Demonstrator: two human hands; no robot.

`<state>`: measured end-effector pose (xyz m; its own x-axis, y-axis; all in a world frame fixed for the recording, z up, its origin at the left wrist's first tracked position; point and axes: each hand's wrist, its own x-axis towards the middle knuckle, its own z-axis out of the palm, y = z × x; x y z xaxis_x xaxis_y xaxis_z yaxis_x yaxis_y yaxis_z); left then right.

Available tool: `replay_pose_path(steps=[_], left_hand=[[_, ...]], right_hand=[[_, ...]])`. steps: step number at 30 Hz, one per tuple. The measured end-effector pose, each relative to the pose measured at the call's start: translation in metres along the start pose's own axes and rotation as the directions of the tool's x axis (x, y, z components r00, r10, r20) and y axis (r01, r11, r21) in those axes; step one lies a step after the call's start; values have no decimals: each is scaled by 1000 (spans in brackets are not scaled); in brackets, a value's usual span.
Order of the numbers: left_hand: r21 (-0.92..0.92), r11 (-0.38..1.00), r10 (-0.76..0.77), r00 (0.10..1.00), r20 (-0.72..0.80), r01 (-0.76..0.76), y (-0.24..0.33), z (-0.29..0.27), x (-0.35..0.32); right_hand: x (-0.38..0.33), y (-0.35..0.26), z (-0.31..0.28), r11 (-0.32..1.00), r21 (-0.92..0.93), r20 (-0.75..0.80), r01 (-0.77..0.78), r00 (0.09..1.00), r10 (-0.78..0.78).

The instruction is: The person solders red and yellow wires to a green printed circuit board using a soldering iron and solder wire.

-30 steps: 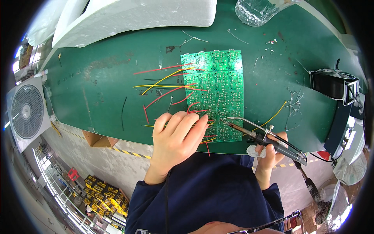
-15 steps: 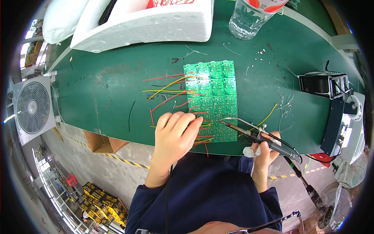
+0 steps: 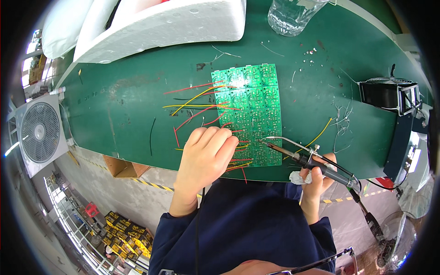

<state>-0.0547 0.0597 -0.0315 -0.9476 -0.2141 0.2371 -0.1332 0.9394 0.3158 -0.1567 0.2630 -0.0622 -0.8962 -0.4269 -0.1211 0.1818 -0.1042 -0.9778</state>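
A green panel of several joined circuit boards [image 3: 270, 110] lies on the workbench, with red wires [image 3: 192, 87] and yellow wires [image 3: 190, 106] reaching out over its left side. My left hand [image 3: 206, 149] is closed at the panel's lower left edge, above some of these wires. Its fingertips are bunched together, and what they pinch is hidden. My right hand [image 3: 318, 176] grips a soldering iron [image 3: 316, 166] with a thin curved metal tube fixed along it. The iron's tip is at the lower middle of the panel. Crumpled white tissue [image 3: 299, 178] sits against the right hand's fingers.
A white foam box [image 3: 169, 32] stands at the back left, and a clear plastic cup [image 3: 288, 18] at the back. To the right are a black boxy device [image 3: 387, 97] and a tangle of thin wire [image 3: 341, 121]. A fan [image 3: 40, 129] stands beyond the left end.
The whole view has shifted slightly. My left hand's fingers have curled in more tightly at the panel's edge. The iron's tip stays at about the same spot on the panel.
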Motion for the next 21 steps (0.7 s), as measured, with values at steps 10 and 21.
replay_pose_path(steps=[10,21], left_hand=[[-32,999,40,997,60,-39,-3,-3,3],[40,991,-125,992,-33,126,-24,-21,-23]], right_hand=[[0,-2,2,1000,-19,-37,-20,999,20],[-1,1,1,999,-39,-34,3,999,-4]])
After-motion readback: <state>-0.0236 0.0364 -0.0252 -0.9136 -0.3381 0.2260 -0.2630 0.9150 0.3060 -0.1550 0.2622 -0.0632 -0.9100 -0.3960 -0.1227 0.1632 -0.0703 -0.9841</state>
